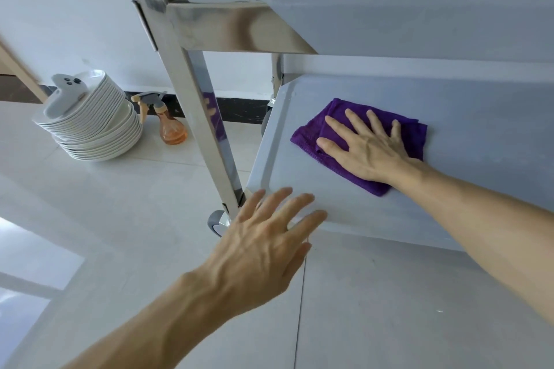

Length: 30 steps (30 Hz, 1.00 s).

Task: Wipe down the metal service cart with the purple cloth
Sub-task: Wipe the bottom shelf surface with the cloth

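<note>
My right hand [370, 148] lies flat, fingers spread, pressing the folded purple cloth [356, 141] onto the lower shelf [464, 129] of the metal service cart [209, 24]. My left hand [269, 237] reaches open toward the shelf's near corner, by the cart leg [204, 117]. On the floor beyond stand a stack of white plates [96, 129] and an orange spray bottle [171, 126].

Left hand [263, 246] and right hand [367, 148]: both bare, no gloves, rings or watch. Forearms bare, no sleeves, entering from 7 and 4 o'clock.
</note>
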{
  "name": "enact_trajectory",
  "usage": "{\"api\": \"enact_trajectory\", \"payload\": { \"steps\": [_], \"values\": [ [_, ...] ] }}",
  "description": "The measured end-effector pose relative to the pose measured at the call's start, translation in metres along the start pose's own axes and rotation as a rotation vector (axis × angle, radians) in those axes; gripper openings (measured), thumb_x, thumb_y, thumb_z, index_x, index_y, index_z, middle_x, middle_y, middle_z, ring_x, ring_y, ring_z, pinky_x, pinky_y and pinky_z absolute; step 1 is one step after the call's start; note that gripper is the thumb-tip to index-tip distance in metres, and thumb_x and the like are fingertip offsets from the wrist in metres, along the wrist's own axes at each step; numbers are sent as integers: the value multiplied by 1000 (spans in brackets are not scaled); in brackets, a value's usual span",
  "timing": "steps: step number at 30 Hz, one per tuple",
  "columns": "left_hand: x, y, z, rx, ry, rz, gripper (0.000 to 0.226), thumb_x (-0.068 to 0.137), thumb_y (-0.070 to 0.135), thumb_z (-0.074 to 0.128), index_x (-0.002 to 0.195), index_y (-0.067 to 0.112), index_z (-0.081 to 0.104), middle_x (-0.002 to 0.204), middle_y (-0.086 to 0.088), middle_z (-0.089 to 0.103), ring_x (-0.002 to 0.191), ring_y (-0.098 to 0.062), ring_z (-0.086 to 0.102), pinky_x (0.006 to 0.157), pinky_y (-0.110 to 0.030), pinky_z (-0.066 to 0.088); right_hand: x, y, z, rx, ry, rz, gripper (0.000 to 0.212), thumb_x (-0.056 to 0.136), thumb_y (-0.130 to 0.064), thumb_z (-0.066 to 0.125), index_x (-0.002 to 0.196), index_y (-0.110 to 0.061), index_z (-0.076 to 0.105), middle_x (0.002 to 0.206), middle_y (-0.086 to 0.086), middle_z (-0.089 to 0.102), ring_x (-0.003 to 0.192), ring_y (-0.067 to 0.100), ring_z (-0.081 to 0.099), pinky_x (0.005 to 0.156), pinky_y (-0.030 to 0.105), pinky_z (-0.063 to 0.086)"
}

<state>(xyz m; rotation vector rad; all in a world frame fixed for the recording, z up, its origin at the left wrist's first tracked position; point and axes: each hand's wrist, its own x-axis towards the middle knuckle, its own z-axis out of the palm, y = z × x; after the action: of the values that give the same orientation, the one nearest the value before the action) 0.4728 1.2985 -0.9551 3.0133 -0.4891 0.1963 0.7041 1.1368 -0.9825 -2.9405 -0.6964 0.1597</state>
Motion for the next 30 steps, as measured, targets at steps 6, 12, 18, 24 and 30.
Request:
{"api": "enact_trajectory", "payload": {
  "steps": [6,12,18,24,30],
  "values": [
    [30,-21,21,-36,-95,-21,50,104,41,35,153,46,23,162,3,23,150,-23,17,123,-50,13,-2,44,0,-23,4,-101,74,69,-98,-3,138,-71,-7,164,-22,-2,153,14,-5,120,58,-3],
    [44,-32,17,-76,-150,2,52,100,45,45,148,52,28,161,9,27,150,-19,21,121,-53,18,66,45,-14,-11,-37,97,84,69,-97,1,146,-62,-1,166,-15,-3,153,25,-6,117,63,-4],
    [42,-37,18,-88,-167,35,53,102,47,37,152,51,17,164,10,15,153,-18,8,122,-53,9,94,-37,-7,2,-67,-78,78,80,-89,8,151,-55,3,166,-11,-5,152,35,-10,114,69,-9],
    [37,-37,26,-47,-148,40,51,103,52,16,153,51,7,165,9,10,153,-15,2,124,-48,4,38,-30,3,-28,-46,-443,72,75,-92,3,142,-68,-4,164,-22,-3,153,19,-9,118,61,-10],
    [36,-33,27,-92,-136,21,51,102,51,19,153,49,16,163,9,20,152,-20,13,123,-51,10,47,54,-14,-27,-16,-277,73,72,-96,2,141,-71,4,163,-26,4,152,10,-2,121,54,-1]
  ]
}}
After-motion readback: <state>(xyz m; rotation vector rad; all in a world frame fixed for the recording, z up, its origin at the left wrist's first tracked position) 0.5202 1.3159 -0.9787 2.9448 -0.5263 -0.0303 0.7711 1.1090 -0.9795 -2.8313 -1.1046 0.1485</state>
